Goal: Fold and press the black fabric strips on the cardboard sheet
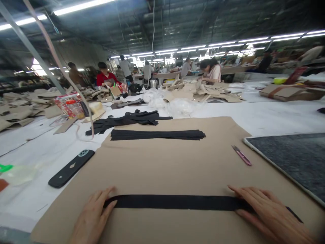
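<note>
A long black fabric strip [177, 202] lies flat across the near part of a tan cardboard sheet [167, 162]. My left hand [92, 215] rests flat on the strip's left end, fingers stretched out. Over the strip's right end my right hand [266, 211] lies flat with fingers spread, pressing it down. Neither hand grips anything. A neat stack of the same black strips [157, 134] sits at the far side of the cardboard. A loose heap of black strips [127, 120] lies just beyond it on the white table.
Pink thread snips [241, 155] lie on the cardboard at right. A dark grey felt board [291, 159] sits at right, a black flat tool [71, 168] at left. A snack bag [69, 105] and cardboard piles stand further back. Other people work at far tables.
</note>
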Action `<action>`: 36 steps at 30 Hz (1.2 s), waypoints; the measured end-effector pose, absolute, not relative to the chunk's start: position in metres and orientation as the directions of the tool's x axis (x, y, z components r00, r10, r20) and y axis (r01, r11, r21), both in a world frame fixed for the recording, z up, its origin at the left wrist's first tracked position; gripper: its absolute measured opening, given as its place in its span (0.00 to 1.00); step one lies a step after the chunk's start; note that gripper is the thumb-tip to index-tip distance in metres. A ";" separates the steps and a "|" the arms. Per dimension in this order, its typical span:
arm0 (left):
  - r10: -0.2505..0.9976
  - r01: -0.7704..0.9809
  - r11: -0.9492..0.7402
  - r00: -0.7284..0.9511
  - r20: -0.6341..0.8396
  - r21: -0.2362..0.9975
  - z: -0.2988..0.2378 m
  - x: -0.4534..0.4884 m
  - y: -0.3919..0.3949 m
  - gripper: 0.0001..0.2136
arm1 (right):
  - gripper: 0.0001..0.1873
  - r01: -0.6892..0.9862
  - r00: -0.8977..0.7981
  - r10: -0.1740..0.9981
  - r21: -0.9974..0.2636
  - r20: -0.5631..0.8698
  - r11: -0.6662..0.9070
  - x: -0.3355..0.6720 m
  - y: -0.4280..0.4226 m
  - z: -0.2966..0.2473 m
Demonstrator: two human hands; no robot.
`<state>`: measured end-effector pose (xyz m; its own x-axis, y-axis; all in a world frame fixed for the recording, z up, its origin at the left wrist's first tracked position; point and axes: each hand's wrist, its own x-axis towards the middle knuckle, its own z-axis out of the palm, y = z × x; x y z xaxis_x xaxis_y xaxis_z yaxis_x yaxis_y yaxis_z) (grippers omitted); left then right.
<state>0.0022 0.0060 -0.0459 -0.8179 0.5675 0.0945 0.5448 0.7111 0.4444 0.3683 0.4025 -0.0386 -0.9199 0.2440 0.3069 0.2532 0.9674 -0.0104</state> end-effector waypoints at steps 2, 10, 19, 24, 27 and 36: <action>0.574 0.478 0.718 -0.818 -0.041 0.506 -0.045 -0.010 0.009 0.18 | 0.22 0.297 -0.931 0.315 -0.120 0.183 0.947 0.360 0.402 -0.026; 0.701 0.337 0.526 -0.691 -0.174 0.781 -0.017 -0.079 0.045 0.19 | 0.15 0.218 -0.963 0.241 -0.179 0.121 0.959 0.330 0.402 0.008; 0.606 0.443 0.576 -0.795 0.005 0.687 0.021 -0.233 0.130 0.16 | 0.26 0.172 -0.926 0.116 0.127 0.360 0.977 0.187 0.492 0.024; 0.502 0.482 0.721 -0.859 0.104 0.497 -0.007 -0.298 0.157 0.13 | 0.22 0.127 -0.951 0.038 0.273 0.308 0.954 0.099 0.514 0.020; 0.516 0.522 0.756 -0.847 0.130 0.395 -0.025 -0.309 0.158 0.15 | 0.22 0.104 -0.956 0.027 0.252 0.292 0.962 0.076 0.520 0.003; 0.791 0.822 0.547 -0.570 0.222 0.162 -0.050 -0.276 0.174 0.36 | 0.40 0.098 -0.977 0.098 -0.006 0.192 0.995 0.069 0.521 -0.012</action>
